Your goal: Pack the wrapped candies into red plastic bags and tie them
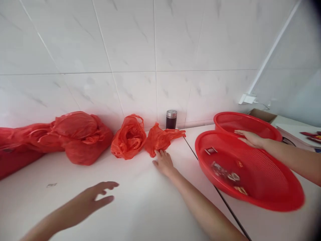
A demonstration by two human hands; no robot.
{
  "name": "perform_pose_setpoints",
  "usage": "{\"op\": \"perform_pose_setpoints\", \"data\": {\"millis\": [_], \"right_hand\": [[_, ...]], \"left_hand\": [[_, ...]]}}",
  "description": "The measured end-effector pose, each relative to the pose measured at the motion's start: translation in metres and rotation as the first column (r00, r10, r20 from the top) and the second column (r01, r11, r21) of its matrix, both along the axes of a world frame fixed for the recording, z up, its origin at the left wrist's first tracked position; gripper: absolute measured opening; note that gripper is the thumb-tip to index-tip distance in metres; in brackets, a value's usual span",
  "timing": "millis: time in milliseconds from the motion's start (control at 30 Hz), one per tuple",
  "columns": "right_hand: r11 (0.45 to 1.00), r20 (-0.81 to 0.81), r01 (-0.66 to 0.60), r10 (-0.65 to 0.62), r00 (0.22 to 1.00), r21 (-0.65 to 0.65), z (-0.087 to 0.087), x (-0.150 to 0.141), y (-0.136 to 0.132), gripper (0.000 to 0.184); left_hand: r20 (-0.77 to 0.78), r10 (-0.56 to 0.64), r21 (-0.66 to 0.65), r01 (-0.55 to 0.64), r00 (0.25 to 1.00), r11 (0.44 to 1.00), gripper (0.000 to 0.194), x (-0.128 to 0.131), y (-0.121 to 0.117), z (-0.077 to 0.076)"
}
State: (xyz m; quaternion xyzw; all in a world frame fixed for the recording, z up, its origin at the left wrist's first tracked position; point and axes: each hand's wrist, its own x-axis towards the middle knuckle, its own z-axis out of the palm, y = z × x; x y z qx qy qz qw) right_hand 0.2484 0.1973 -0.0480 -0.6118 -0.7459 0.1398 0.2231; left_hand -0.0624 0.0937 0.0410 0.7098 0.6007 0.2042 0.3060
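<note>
My left hand hovers over the white table, fingers apart and holding nothing. At the near edge of a small crumpled red plastic bag, my right hand touches the bag with its fingertips, thumb held apart. Just left of it sits another red plastic bag, its mouth loosely gathered. Farther left, a fuller red plastic bag bulges against the wall. What is inside the bags is hidden.
Another person's hand is at the rim of a tilted red plastic basket containing several small packets. A second red basket stands behind. A dark jar with a silver lid stands by the wall. A dark seam crosses the tabletop.
</note>
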Motion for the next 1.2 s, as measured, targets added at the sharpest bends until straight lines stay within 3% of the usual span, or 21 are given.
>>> {"op": "perform_pose_setpoints", "data": {"millis": [67,167,300,400,533,633,767,867,933,1000,1100,1200], "right_hand": [[0.999,0.039,-0.014,0.016,0.999,-0.029,-0.003,-0.007,-0.021,0.064],[0.997,0.073,-0.055,0.059,0.996,-0.054,-0.003,-0.007,-0.057,0.072],[0.989,0.063,-0.125,0.129,0.990,-0.074,0.007,0.011,-0.106,0.074],[0.981,-0.040,-0.162,0.158,0.987,-0.106,0.020,0.029,-0.148,0.063],[0.945,-0.207,-0.192,0.139,0.968,-0.264,0.036,0.048,-0.193,0.040],[0.957,-0.306,-0.145,0.064,0.950,-0.249,0.039,0.063,-0.201,0.022],[0.994,-0.371,0.013,-0.052,0.927,-0.106,0.024,0.073,-0.189,0.030],[0.996,-0.299,-0.003,-0.025,0.954,-0.092,0.010,0.066,-0.182,0.045],[0.993,-0.244,-0.048,0.021,0.970,-0.107,0.004,0.057,-0.183,0.038],[0.989,-0.219,-0.088,0.060,0.974,-0.119,0.002,0.052,-0.186,0.027],[0.984,-0.244,-0.080,0.039,0.969,-0.158,0.001,0.057,-0.191,0.024],[0.994,-0.303,0.007,-0.040,0.952,-0.106,-0.001,0.074,-0.194,0.032]], "left_hand": [[-0.165,-0.227,0.018,0.233,0.960,0.972,0.041,0.048,0.006,-0.016],[-0.337,-0.272,0.185,0.347,0.901,0.919,0.051,0.108,0.030,-0.048],[-0.375,-0.204,0.226,0.302,0.904,0.926,0.043,0.164,0.087,-0.077],[-0.368,-0.051,0.291,0.167,0.928,0.942,0.038,0.189,0.130,-0.075],[-0.295,0.036,0.393,0.086,0.955,0.915,0.040,0.203,0.154,-0.062],[-0.234,-0.002,0.452,0.111,0.972,0.885,0.042,0.206,0.139,-0.059],[-0.216,-0.207,0.468,0.288,0.954,0.836,0.037,0.208,0.092,-0.058],[-0.260,-0.421,0.400,0.494,0.869,0.772,0.031,0.214,0.068,-0.061],[-0.283,-0.494,0.320,0.567,0.822,0.759,0.030,0.217,0.071,-0.066],[-0.292,-0.426,0.267,0.500,0.856,0.824,0.035,0.219,0.088,-0.069],[-0.259,-0.159,0.275,0.231,0.953,0.933,0.043,0.220,0.118,-0.064],[-0.160,-0.071,0.309,0.118,0.985,0.944,0.048,0.220,0.117,-0.047]]}}
